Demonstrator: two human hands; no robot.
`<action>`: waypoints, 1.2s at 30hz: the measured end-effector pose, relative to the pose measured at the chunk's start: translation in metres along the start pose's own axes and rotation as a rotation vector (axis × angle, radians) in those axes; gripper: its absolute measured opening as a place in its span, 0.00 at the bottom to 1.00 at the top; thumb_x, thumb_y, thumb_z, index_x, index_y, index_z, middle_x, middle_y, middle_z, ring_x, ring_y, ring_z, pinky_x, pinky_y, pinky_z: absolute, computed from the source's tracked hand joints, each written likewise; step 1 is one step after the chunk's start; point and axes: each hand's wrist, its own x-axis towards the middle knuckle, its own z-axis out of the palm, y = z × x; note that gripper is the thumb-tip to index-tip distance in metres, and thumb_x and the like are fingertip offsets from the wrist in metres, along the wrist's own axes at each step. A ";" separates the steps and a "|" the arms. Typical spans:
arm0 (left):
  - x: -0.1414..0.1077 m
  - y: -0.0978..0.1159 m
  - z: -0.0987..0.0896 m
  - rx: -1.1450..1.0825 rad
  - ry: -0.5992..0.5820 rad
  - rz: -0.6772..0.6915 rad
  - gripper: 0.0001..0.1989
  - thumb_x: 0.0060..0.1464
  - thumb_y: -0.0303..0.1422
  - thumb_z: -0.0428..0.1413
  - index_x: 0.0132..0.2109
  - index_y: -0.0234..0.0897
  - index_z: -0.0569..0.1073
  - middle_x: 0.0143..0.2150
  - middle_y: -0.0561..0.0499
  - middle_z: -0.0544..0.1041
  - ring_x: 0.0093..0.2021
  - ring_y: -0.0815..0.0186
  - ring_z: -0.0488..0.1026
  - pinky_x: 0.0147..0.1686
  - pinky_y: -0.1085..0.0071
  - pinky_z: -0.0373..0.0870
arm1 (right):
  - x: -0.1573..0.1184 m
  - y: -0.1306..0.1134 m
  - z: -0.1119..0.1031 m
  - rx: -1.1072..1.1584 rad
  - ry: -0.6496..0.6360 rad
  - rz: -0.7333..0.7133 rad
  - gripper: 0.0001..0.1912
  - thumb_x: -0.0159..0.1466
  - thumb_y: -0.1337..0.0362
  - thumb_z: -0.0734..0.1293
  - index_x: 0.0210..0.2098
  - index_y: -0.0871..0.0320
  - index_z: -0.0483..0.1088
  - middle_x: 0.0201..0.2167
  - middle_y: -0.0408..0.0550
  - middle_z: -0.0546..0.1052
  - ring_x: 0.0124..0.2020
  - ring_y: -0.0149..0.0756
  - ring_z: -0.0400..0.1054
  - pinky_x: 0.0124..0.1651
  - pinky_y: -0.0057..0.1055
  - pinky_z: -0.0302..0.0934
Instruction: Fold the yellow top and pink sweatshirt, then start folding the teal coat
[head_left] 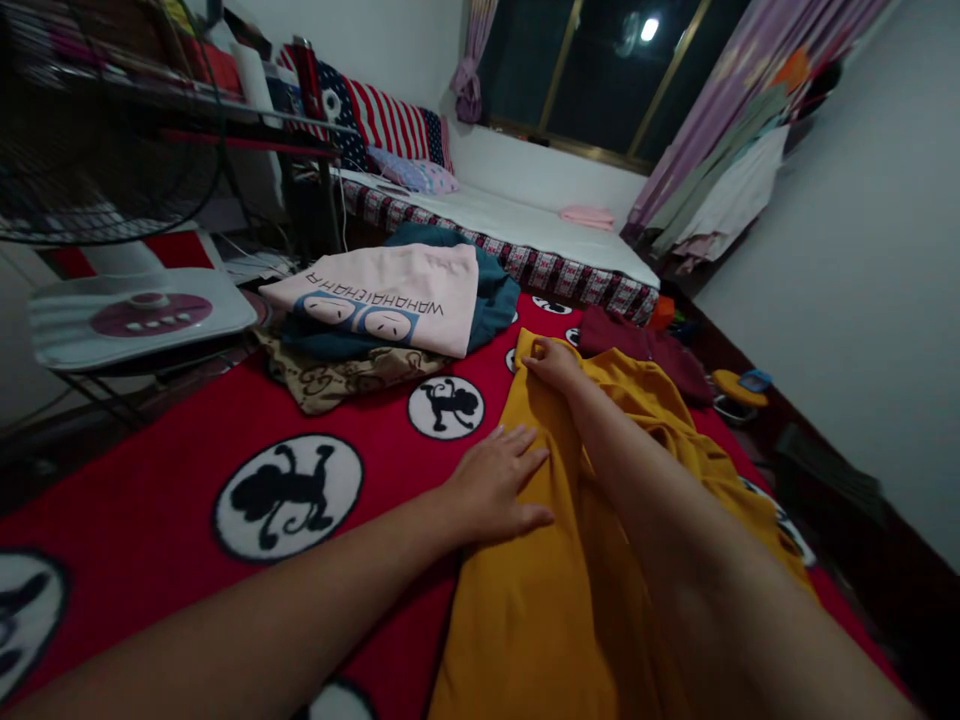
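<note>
Press left hand (501, 487) flat, fingers spread, on yellow garment (540, 590) lying over red blanket (382, 465), steadying its far end with right hand (552, 362), fingers curled (pinch: cannot tell), to limit creases.

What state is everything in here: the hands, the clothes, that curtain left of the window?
Left hand: open, resting flat
Right hand: curled, grip unclear
Yellow garment: spread lengthwise, bunched on its right
Pale printed shirt: lying atop the clothes pile
Dark red garment: lying rumpled
Left curtain: gathered
</note>
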 end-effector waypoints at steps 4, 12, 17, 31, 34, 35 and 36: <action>-0.001 -0.003 0.002 0.047 -0.049 0.002 0.38 0.52 0.52 0.55 0.63 0.31 0.63 0.67 0.35 0.56 0.67 0.50 0.52 0.65 0.54 0.49 | -0.031 0.007 -0.012 0.189 -0.021 -0.184 0.18 0.57 0.65 0.68 0.48 0.61 0.71 0.46 0.53 0.75 0.46 0.40 0.70 0.48 0.33 0.63; 0.001 -0.011 0.006 0.093 0.013 0.057 0.32 0.55 0.48 0.55 0.61 0.33 0.65 0.66 0.38 0.59 0.66 0.52 0.55 0.64 0.56 0.52 | -0.183 0.039 -0.040 0.295 0.089 -0.663 0.16 0.56 0.78 0.59 0.36 0.55 0.74 0.43 0.49 0.75 0.45 0.36 0.70 0.49 0.35 0.64; -0.004 0.010 -0.002 0.183 -0.002 0.065 0.21 0.56 0.41 0.57 0.53 0.33 0.71 0.56 0.39 0.70 0.57 0.53 0.66 0.56 0.60 0.62 | -0.242 0.059 -0.045 0.276 0.073 -0.577 0.15 0.60 0.76 0.61 0.39 0.54 0.73 0.46 0.49 0.74 0.47 0.38 0.69 0.50 0.36 0.64; 0.032 0.038 0.004 0.172 -0.114 0.127 0.10 0.54 0.28 0.52 0.37 0.42 0.78 0.35 0.50 0.75 0.33 0.63 0.73 0.30 0.72 0.64 | -0.158 0.079 -0.041 0.078 0.270 -0.151 0.26 0.52 0.75 0.64 0.51 0.57 0.69 0.48 0.53 0.71 0.41 0.39 0.70 0.45 0.35 0.65; 0.037 0.037 0.005 0.068 -0.057 0.113 0.09 0.52 0.26 0.53 0.35 0.39 0.78 0.33 0.49 0.75 0.33 0.63 0.72 0.32 0.72 0.65 | -0.146 0.077 -0.033 -0.029 0.226 -0.085 0.19 0.56 0.69 0.65 0.47 0.56 0.72 0.46 0.53 0.72 0.39 0.40 0.70 0.44 0.36 0.64; 0.038 0.039 0.004 0.018 -0.030 0.110 0.08 0.52 0.26 0.54 0.35 0.39 0.78 0.33 0.49 0.75 0.34 0.63 0.72 0.33 0.72 0.65 | -0.143 0.076 -0.034 -0.046 0.227 -0.081 0.14 0.58 0.68 0.64 0.43 0.57 0.74 0.44 0.53 0.73 0.39 0.41 0.69 0.44 0.36 0.64; 0.040 0.041 0.003 -0.036 0.004 0.109 0.08 0.52 0.26 0.54 0.35 0.38 0.77 0.33 0.49 0.75 0.34 0.64 0.72 0.34 0.72 0.66 | -0.140 0.076 -0.036 -0.052 0.234 -0.081 0.13 0.59 0.68 0.62 0.40 0.58 0.75 0.42 0.53 0.74 0.39 0.41 0.69 0.44 0.36 0.63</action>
